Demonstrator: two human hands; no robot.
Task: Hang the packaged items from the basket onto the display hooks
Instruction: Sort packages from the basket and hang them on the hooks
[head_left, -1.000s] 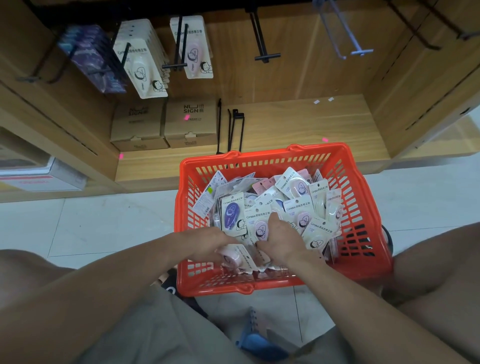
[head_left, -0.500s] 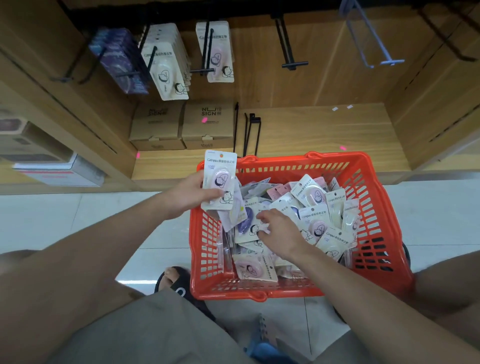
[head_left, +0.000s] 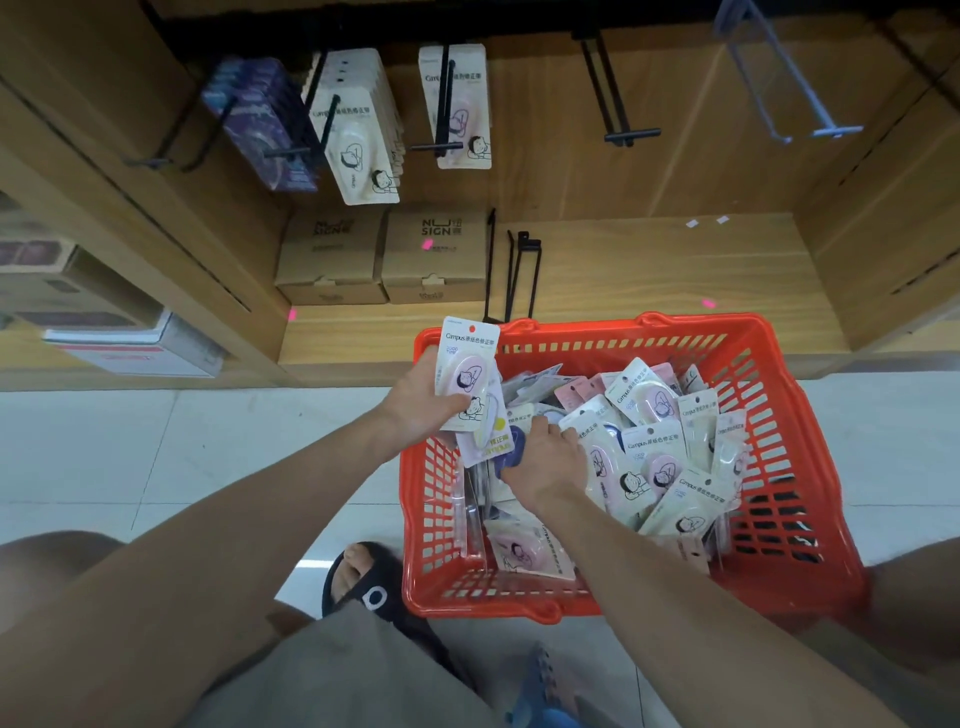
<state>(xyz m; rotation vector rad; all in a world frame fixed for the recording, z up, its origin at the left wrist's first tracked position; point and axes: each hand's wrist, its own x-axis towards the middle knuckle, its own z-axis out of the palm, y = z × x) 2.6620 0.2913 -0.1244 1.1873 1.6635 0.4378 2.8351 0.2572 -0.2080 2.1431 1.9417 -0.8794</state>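
A red plastic basket (head_left: 789, 467) sits on the floor, full of several carded correction-tape packs (head_left: 654, 452). My left hand (head_left: 421, 400) grips a pink pack (head_left: 470, 371) upright over the basket's left rim, with a second pack behind it. My right hand (head_left: 545, 462) reaches into the pile and its fingers curl on a pack with a blue tape (head_left: 511, 452). Above, black display hooks carry purple packs (head_left: 260, 119), cream packs (head_left: 358, 140) and one pink pack (head_left: 460, 109). One black hook (head_left: 618, 104) and a clear hook (head_left: 789, 83) hang bare.
Two brown cardboard boxes (head_left: 384, 260) stand on the wooden shelf base (head_left: 649, 280), with loose black hooks (head_left: 514, 275) leaning beside them. More boxes (head_left: 135, 343) lie at the left. My sandalled foot (head_left: 363, 582) is just left of the basket on the tiled floor.
My left hand lifted a pink pack out of the pile and holds it over the basket's left rim. My right hand moved up through the pile onto a blue pack.
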